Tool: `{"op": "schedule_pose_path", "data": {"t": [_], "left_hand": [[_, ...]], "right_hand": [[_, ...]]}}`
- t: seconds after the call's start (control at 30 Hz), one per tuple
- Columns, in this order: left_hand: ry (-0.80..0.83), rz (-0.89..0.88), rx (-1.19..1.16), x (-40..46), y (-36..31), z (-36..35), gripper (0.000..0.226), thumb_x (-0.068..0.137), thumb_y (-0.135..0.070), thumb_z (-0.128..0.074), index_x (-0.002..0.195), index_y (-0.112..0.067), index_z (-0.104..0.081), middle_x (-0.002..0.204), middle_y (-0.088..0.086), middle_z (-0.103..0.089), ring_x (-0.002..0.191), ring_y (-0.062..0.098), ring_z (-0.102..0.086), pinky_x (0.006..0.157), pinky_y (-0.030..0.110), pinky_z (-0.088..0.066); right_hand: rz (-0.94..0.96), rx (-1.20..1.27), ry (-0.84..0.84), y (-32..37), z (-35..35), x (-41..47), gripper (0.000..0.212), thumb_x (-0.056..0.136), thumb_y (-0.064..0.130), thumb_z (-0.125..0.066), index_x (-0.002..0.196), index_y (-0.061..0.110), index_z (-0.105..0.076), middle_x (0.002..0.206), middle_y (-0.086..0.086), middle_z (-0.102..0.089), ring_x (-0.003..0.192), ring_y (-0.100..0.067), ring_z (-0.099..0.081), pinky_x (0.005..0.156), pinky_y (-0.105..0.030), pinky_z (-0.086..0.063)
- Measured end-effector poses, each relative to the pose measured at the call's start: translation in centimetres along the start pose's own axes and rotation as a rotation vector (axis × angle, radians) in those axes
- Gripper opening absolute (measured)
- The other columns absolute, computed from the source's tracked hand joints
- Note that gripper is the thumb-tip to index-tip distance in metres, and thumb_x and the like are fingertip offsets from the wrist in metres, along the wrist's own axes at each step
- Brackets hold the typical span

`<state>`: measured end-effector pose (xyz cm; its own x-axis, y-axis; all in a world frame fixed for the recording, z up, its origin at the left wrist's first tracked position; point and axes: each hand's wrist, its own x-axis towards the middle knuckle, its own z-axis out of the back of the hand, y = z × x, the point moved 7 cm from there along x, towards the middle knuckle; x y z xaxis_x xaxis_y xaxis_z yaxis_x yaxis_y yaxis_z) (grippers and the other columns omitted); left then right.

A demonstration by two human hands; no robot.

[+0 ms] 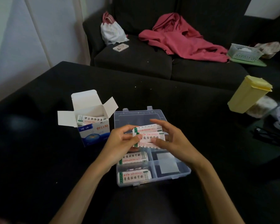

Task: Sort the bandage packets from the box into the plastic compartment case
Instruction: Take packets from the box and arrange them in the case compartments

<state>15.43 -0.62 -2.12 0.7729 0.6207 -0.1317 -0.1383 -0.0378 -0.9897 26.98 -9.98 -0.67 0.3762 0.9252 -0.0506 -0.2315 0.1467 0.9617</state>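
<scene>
Both hands share one fanned stack of bandage packets (149, 136) above the clear compartment case (183, 172): left hand (120, 143) pinches its left end, thumb on top; right hand (171, 139) curls loosely round the right end. Two packets lie in the case's near-left compartments. More stand in the open box (94, 126), just left of the case.

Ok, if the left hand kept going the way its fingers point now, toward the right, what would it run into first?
Probably the bandage packets it already pinches, then the right hand holding their other end. Both hover over the open plastic case; depth is hard to judge.
</scene>
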Motion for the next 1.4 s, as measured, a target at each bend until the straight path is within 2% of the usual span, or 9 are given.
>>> {"op": "schedule_pose_path", "data": {"t": [0.13,0.23,0.3,0.4,0.6,0.8,1.07,1.27,1.4], "left_hand": [[-0.022,-0.015,0.0,0.0,-0.1,-0.3,0.021,0.088,-0.012,-0.063,0.107,-0.022,-0.062,0.087,0.0,-0.074,0.077,0.008,-0.071,0.057,0.015,-0.052],[-0.132,-0.063,-0.008,0.0,-0.3,0.6,0.023,0.088,-0.013,-0.061,0.108,-0.025,-0.06,0.091,-0.003,-0.073,0.08,0.004,-0.07,0.061,0.016,-0.054],[-0.189,-0.078,-0.029,0.0,-0.3,1.3,0.023,0.088,-0.014,-0.061,0.109,-0.025,-0.059,0.092,-0.004,-0.072,0.082,0.003,-0.07,0.063,0.018,-0.055],[-0.214,-0.069,-0.033,0.1,-0.4,1.6,0.02,0.089,-0.015,-0.06,0.106,-0.027,-0.059,0.092,-0.003,-0.072,0.08,0.004,-0.07,0.062,0.019,-0.056],[-0.161,-0.004,-0.132,0.0,-0.2,1.8,0.029,0.091,-0.011,-0.058,0.114,-0.028,-0.058,0.098,-0.002,-0.071,0.081,0.007,-0.071,0.061,0.019,-0.056],[-0.026,-0.034,-0.072,-0.1,-0.6,0.1,0.026,0.09,-0.014,-0.058,0.11,-0.031,-0.06,0.098,-0.005,-0.072,0.083,0.007,-0.071,0.066,0.019,-0.056],[-0.007,-0.024,-0.08,0.1,-0.6,0.4,0.022,0.089,-0.012,-0.058,0.101,-0.031,-0.062,0.088,-0.01,-0.073,0.084,0.008,-0.071,0.068,0.019,-0.056],[0.012,-0.021,-0.011,0.2,-0.5,0.4,0.025,0.093,-0.011,-0.053,0.101,-0.034,-0.061,0.093,-0.01,-0.071,0.084,0.006,-0.07,0.064,0.019,-0.056],[0.008,-0.044,0.093,0.4,-0.6,0.1,0.027,0.097,-0.013,-0.048,0.103,-0.037,-0.058,0.097,-0.013,-0.068,0.085,0.0,-0.067,0.061,0.014,-0.052]], "right_hand": [[-0.096,0.091,-0.161,-0.7,0.7,0.0,0.034,0.087,0.019,-0.062,0.118,0.03,-0.054,0.109,-0.001,-0.063,0.088,-0.01,-0.068,0.065,-0.02,-0.055],[-0.327,0.311,-0.144,-2.1,0.4,-0.3,0.044,0.08,0.036,-0.065,0.118,0.014,-0.056,0.093,-0.004,-0.072,0.082,-0.015,-0.071,0.062,-0.02,-0.054],[-0.376,0.342,-0.118,-2.4,0.2,-0.4,0.044,0.074,0.034,-0.07,0.111,0.012,-0.061,0.089,-0.005,-0.074,0.078,-0.014,-0.071,0.061,-0.019,-0.055],[-0.344,0.29,-0.119,-1.9,0.7,-0.4,0.027,0.075,0.013,-0.073,0.102,0.013,-0.065,0.085,-0.005,-0.074,0.073,-0.01,-0.07,0.063,-0.017,-0.055],[-0.094,0.047,-0.216,1.0,3.7,-0.6,0.021,0.079,0.015,-0.069,0.098,0.022,-0.064,0.082,0.002,-0.073,0.072,-0.009,-0.069,0.061,-0.016,-0.053],[-0.065,-0.158,-0.389,0.5,3.6,-0.2,0.018,0.079,0.017,-0.072,0.092,0.025,-0.064,0.084,0.003,-0.068,0.069,-0.01,-0.068,0.058,-0.016,-0.054],[-0.006,-0.223,-0.333,0.7,2.8,-0.1,0.021,0.079,0.018,-0.072,0.099,0.022,-0.07,0.087,0.006,-0.068,0.073,-0.007,-0.065,0.057,-0.012,-0.049],[-0.037,-0.194,-0.237,-0.2,2.1,0.5,0.037,0.087,0.024,-0.063,0.121,0.036,-0.055,0.111,0.011,-0.056,0.101,-0.007,-0.054,0.079,-0.022,-0.054],[-0.028,-0.04,-0.16,-0.5,1.4,0.6,0.026,0.089,0.015,-0.059,0.111,0.03,-0.059,0.106,0.009,-0.061,0.095,-0.006,-0.062,0.069,-0.015,-0.053]]}}
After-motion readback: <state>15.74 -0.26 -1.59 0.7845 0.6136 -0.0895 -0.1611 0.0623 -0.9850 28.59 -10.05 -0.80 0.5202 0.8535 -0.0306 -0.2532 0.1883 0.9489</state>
